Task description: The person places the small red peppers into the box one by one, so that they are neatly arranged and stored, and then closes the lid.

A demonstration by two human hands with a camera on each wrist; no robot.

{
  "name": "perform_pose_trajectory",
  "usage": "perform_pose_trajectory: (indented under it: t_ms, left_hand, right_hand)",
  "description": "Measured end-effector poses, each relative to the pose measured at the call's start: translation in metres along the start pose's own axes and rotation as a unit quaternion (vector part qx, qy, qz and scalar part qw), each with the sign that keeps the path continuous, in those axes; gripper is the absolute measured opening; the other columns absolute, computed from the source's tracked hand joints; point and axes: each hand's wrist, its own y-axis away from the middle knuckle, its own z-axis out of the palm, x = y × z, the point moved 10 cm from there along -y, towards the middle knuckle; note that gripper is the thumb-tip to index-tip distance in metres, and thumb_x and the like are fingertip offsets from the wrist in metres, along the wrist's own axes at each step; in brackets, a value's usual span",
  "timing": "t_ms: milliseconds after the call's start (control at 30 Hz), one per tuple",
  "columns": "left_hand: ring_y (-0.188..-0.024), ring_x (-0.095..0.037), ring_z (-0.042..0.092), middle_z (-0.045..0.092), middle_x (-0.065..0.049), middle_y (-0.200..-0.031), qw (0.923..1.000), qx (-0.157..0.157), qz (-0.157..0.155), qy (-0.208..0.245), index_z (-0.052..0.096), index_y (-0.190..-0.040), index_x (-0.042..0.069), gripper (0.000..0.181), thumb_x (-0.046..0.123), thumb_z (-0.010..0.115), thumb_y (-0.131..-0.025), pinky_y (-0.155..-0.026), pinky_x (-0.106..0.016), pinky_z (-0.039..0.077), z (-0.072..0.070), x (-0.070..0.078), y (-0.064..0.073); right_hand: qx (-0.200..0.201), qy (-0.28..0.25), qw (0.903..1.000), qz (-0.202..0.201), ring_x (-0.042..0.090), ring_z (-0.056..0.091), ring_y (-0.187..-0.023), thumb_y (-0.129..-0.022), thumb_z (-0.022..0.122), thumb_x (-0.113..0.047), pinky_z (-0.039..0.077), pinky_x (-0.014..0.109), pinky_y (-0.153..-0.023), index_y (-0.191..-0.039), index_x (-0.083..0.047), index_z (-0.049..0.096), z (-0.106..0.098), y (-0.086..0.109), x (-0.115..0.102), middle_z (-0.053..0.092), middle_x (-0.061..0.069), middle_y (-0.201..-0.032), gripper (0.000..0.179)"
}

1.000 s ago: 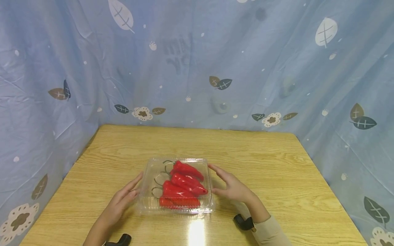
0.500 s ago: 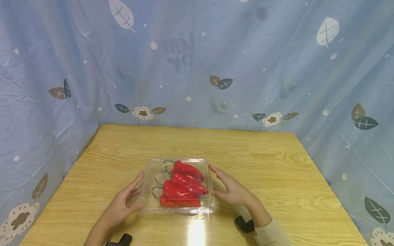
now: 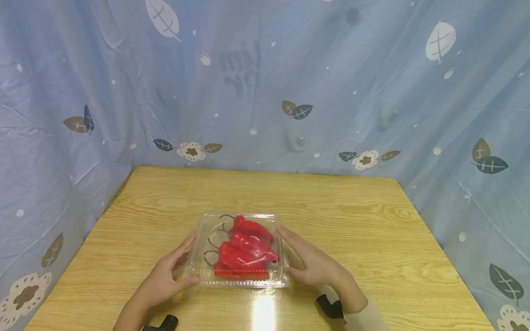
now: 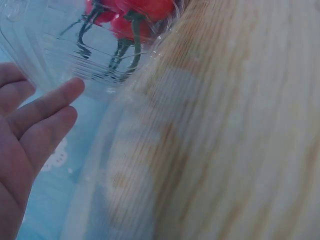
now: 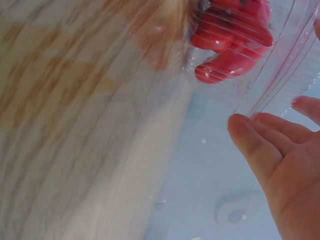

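Observation:
A clear plastic clamshell box [image 3: 207, 271] sits on the table, its lid down over several red peppers [image 3: 250, 248] with green stems. At its left side is my left hand [image 3: 165, 276], with fingers extended along the wall and the thumb at the front left corner. My right hand [image 3: 316, 262] is at the opposite side, fingertips by the upper right edge and thumb near the front right corner. In the left wrist view, straight fingers [image 4: 52, 105] lie close to the box wall. The right wrist view has the fingertips [image 5: 240, 125] at the box's rim.
The wooden table [image 3: 339, 207] extends around the box. A blue patterned curtain [image 3: 256, 82] encloses the back and both sides. A black wrist device [image 3: 331, 305] shows at the right wrist, and another black device [image 3: 163, 323] at the left.
My left thumb has spread and moved right to the box's front left corner. The right fingers have shifted slightly left onto the box's edge. The box has barely moved.

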Motion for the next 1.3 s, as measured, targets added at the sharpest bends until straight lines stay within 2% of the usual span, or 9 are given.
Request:
perform_pose_trajectory:
  t_ms: [133, 300, 367, 500, 667, 800, 867, 1067, 1300]
  left_hand:
    - [-0.131, 0.006, 0.031, 0.019, -0.016, -0.157, 1.0000, 0.000, -0.007, -0.003, 0.021, -0.152, 0.011, 0.097, 0.007, 0.079, -0.074, -0.099, -0.011, 0.038, 0.000, -0.001, 0.001]
    - [-0.131, 0.006, 0.030, 0.019, -0.016, -0.157, 0.9999, -0.003, -0.007, -0.007, 0.020, -0.152, 0.011, 0.097, 0.009, 0.079, -0.075, -0.099, -0.012, 0.038, 0.001, -0.002, 0.001]
    - [-0.131, 0.006, 0.030, 0.019, -0.016, -0.157, 0.9999, -0.003, -0.006, -0.010, 0.020, -0.152, 0.011, 0.097, 0.010, 0.079, -0.075, -0.099, -0.012, 0.039, 0.000, -0.003, 0.001]
    - [-0.128, 0.001, 0.037, 0.022, -0.017, -0.156, 0.9999, -0.001, -0.004, -0.015, 0.021, -0.152, 0.010, 0.097, 0.010, 0.080, -0.075, -0.097, -0.013, 0.041, 0.000, -0.004, 0.002]
    - [-0.122, -0.015, 0.049, 0.027, -0.021, -0.153, 0.9998, -0.002, -0.013, -0.015, 0.021, -0.152, 0.012, 0.098, 0.010, 0.080, -0.074, -0.096, -0.015, 0.044, 0.000, -0.007, 0.002]
    - [-0.122, -0.029, 0.049, 0.028, -0.022, -0.152, 0.9993, -0.007, -0.033, -0.017, 0.021, -0.152, 0.015, 0.098, 0.012, 0.080, -0.075, -0.096, -0.016, 0.045, 0.002, -0.009, 0.001]
    - [-0.122, -0.030, 0.048, 0.028, -0.021, -0.152, 0.9990, -0.009, -0.041, -0.015, 0.021, -0.152, 0.016, 0.098, 0.014, 0.080, -0.075, -0.096, -0.016, 0.044, 0.002, -0.009, 0.001]
    - [-0.123, -0.019, 0.049, 0.027, -0.017, -0.154, 0.9981, -0.013, -0.060, -0.007, 0.022, -0.152, 0.016, 0.097, 0.018, 0.081, -0.075, -0.097, -0.016, 0.044, 0.003, -0.010, 0.002]
    - [-0.118, -0.032, 0.056, 0.027, -0.017, -0.154, 0.9947, -0.030, -0.095, -0.027, 0.020, -0.153, 0.021, 0.098, 0.031, 0.079, -0.076, -0.098, -0.024, 0.047, 0.002, -0.010, 0.002]
  right_hand:
    - [-0.016, -0.031, 0.9994, 0.008, 0.033, 0.022, -0.143, -0.080, 0.069, -0.010, 0.033, 0.051, -0.110, -0.153, -0.006, 0.010, 0.005, 0.001, 0.000, 0.011, 0.015, -0.159, 0.094]
    - [-0.026, -0.114, 0.9931, 0.000, 0.039, 0.047, -0.127, -0.080, 0.068, -0.001, 0.049, 0.045, -0.098, -0.152, -0.004, 0.006, 0.011, 0.002, -0.002, 0.004, 0.022, -0.158, 0.095]
    - [-0.025, -0.145, 0.9891, -0.003, 0.040, 0.052, -0.120, -0.081, 0.067, 0.001, 0.050, 0.043, -0.097, -0.152, -0.003, 0.005, 0.013, 0.003, -0.002, 0.002, 0.023, -0.157, 0.094]
    - [-0.025, -0.179, 0.9835, -0.006, 0.042, 0.051, -0.121, -0.082, 0.065, 0.002, 0.049, 0.043, -0.098, -0.152, -0.003, 0.005, 0.015, 0.003, -0.002, 0.001, 0.023, -0.157, 0.092]
    - [-0.029, -0.205, 0.9783, -0.002, 0.043, 0.048, -0.124, -0.083, 0.062, 0.006, 0.046, 0.044, -0.101, -0.152, -0.004, 0.004, 0.019, 0.005, 0.001, -0.001, 0.021, -0.158, 0.091]
    - [-0.030, -0.218, 0.9755, 0.007, 0.043, 0.046, -0.126, -0.084, 0.062, 0.006, 0.045, 0.045, -0.101, -0.153, -0.007, 0.005, 0.020, 0.006, 0.002, -0.003, 0.020, -0.159, 0.091]
    - [-0.030, -0.221, 0.9749, 0.009, 0.043, 0.046, -0.126, -0.084, 0.062, 0.005, 0.045, 0.046, -0.102, -0.154, -0.010, 0.004, 0.019, 0.006, 0.002, -0.003, 0.019, -0.159, 0.092]
    - [-0.036, -0.227, 0.9732, 0.009, 0.043, 0.045, -0.127, -0.085, 0.062, 0.003, 0.044, 0.047, -0.103, -0.154, -0.016, 0.004, 0.019, 0.006, 0.001, -0.003, 0.018, -0.159, 0.092]
    - [-0.043, -0.222, 0.9741, -0.004, 0.042, 0.044, -0.128, -0.086, 0.062, 0.002, 0.042, 0.048, -0.104, -0.154, -0.013, 0.003, 0.019, 0.005, 0.001, -0.005, 0.017, -0.159, 0.091]
